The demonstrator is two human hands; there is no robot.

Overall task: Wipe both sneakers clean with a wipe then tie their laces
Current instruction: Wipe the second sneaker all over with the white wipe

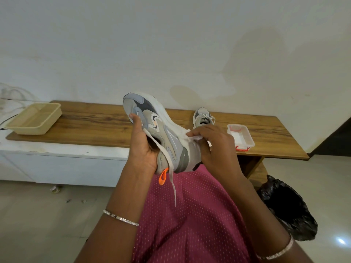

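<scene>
Grey-and-white sneaker [152,118] held at centre frame, above the near edge of a wooden table [95,126], turned on its side with the toe toward the top of the frame and the white sole facing right. Left hand [144,143] grips the shoe at its opening, thumb lying along the tongue. Right hand [212,147] pinches a white wipe [195,138] against the sole near the heel. One loose lace [171,179] hangs down beside an orange heel tab [163,177], over a pink dotted garment [190,224]. Second sneaker [203,118] stands on the table right of centre, near a clear plastic box [242,137]. Beige basket [36,118] at the table's left end; black bag [284,207] on the floor, lower right.
</scene>
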